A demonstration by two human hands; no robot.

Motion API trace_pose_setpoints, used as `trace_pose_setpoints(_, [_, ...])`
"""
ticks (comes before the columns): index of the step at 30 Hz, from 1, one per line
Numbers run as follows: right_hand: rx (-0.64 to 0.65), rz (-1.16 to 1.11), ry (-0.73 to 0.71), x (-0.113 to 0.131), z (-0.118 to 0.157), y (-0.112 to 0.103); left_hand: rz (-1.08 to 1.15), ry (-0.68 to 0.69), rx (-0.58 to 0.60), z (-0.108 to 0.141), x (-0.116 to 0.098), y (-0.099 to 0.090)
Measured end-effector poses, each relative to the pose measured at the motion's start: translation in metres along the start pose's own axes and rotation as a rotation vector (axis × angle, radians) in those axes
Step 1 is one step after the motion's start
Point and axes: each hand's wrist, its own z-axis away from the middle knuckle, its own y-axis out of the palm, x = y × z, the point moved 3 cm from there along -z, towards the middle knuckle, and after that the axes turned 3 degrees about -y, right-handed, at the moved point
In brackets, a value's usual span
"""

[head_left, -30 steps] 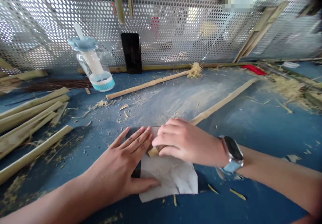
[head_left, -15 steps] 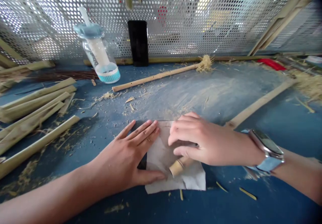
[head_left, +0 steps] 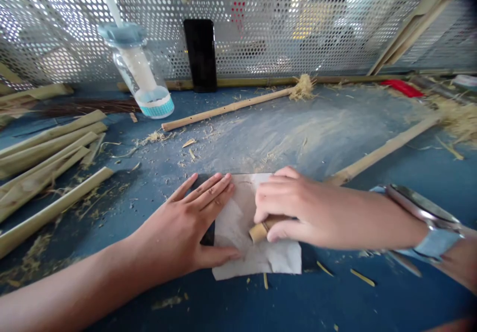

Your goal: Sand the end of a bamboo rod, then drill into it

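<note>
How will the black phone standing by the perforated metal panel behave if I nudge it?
The black phone, a flat slab, should stay stiff. Standing on its narrow short edge, it could well tip, or slide at its foot, when pushed. Its smooth, glossy face may be slippery.

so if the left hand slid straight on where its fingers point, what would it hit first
Over the paper and dusty tabletop, probably the far stick near its tuft; the right hand sits close beside that line, and depth is hard to judge.

Blue-lidded bottle (head_left: 139, 73) left of black phone (head_left: 201, 56); phone upright before perforated panel (head_left: 261, 29); red item (head_left: 402, 88) farther right.
</note>
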Motion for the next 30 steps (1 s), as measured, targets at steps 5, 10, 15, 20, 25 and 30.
trace_pose_setpoints(5, [-0.228, 0.073, 0.107, -0.03, -0.007, -0.015, 0.008, -0.013, 0.008, 0.001, 0.0, 0.0])
trace_pose_setpoints(10, [-0.274, 0.051, -0.056, -0.005, -0.017, 0.003, 0.015, -0.029, 0.022, 0.001, 0.001, 0.003])
trace_pose_setpoints(15, [-0.248, 0.16, -0.064, -0.023, -0.014, -0.005, -0.005, -0.035, 0.031, 0.001, 0.001, 0.003])
trace_pose_setpoints(20, [-0.315, 0.263, -0.085, -0.019, -0.01, -0.002, 0.019, -0.059, 0.05, -0.001, 0.0, 0.002])
trace_pose_setpoints(25, [-0.266, 0.267, -0.204, 0.003, -0.018, 0.015, 0.03, -0.061, 0.074, -0.001, 0.001, 0.003])
trace_pose_setpoints(30, [-0.311, 0.368, -0.061, -0.022, -0.014, -0.001, 0.027, -0.073, 0.114, 0.0, 0.0, 0.001])
